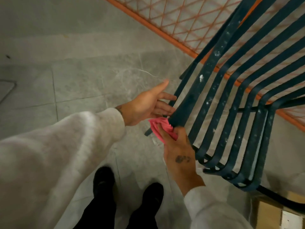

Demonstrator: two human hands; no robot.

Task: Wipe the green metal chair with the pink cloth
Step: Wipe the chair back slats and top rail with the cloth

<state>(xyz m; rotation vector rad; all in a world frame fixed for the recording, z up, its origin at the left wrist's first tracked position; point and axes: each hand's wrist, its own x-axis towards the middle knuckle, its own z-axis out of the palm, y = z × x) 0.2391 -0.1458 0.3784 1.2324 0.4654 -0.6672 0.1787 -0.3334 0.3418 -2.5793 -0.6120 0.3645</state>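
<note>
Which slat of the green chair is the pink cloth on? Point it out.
The widest slat, speckled white, nearest the left hand: the right hand holds the pink cloth against its near end.

Orange mesh panel (148, 24), grey marbled floor tiles (82, 71), cardboard box (267, 212) btm right

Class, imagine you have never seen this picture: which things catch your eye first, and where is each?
The pink cloth, bunched in the right hand against a slat's near end, stands out at centre. The green chair fills the right side, its slats speckled white, with orange mesh behind it at the top. The left hand reaches open towards the same slat.
</note>
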